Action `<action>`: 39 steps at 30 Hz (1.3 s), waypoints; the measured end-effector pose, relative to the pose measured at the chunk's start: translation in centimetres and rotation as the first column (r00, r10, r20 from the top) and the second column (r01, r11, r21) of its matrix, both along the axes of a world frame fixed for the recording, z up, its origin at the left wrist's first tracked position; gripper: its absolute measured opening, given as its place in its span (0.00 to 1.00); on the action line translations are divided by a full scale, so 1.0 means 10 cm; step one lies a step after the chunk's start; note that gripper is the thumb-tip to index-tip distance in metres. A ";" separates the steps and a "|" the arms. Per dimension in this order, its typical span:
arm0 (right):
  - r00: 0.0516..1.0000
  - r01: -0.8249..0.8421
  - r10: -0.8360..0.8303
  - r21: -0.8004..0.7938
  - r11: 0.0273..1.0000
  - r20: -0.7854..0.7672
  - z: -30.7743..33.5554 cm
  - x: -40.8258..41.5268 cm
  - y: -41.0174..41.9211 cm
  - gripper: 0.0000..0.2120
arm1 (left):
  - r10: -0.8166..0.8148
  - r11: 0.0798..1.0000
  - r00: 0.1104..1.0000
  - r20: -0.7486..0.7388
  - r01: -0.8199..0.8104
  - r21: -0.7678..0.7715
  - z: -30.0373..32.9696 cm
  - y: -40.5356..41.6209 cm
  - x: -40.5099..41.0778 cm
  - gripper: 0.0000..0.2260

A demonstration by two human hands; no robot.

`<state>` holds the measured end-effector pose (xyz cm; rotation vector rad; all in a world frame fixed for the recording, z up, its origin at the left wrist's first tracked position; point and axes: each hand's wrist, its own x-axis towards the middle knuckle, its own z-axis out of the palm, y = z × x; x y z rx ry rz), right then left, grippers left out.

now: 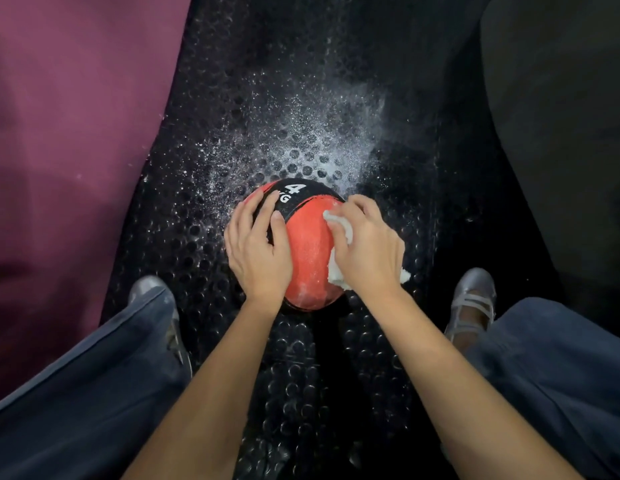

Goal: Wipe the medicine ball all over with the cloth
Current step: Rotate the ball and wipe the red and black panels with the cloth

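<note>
Both forearms are reaching down between the knees toward the medicine ball (306,251), which is sitting on the black studded floor mat (253,109) between the two shoes. The left hand (258,249) is lying flat over the ball's left side, fingers straight and spread across the black band, so it's just bracing the ball, not gripping anything. The right hand (365,249) is bunching up the white cloth (339,268) and pressing it against the ball's right side. So the cloth is sitting right on the ball already, and the red patch between the hands, which looks dusty, lies just to the left of it. White powder (322,143) is scattered on the mat beyond the ball. My guess is the right hand drags the cloth leftward across the top while the left keeps the ball from rolling; the underside isn't visible.
</note>
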<state>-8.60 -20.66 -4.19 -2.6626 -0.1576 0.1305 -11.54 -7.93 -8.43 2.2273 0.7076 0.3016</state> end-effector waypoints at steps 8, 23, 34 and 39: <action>0.991 -0.004 -0.002 0.049 0.999 0.137 -0.01 -0.20 0.17 0.08 | 0.014 0.999 1.000 0.021 -0.013 -0.052 -0.01 0.12 -0.02 0.23; 0.992 -0.125 0.123 -0.302 0.945 -0.026 0.08 0.47 0.16 0.11 | -0.018 0.999 1.000 0.022 0.019 -0.048 -0.02 0.16 -0.03 0.23; 0.991 -0.134 0.126 -0.332 0.934 -0.046 0.11 0.48 0.12 0.12 | -0.035 0.999 0.999 0.023 0.035 0.005 -0.02 0.09 0.00 0.23; 0.966 -0.246 0.257 -0.324 0.913 -0.009 0.18 0.29 0.09 0.13 | -0.035 0.998 0.999 0.031 0.033 0.045 -0.03 0.04 0.00 0.22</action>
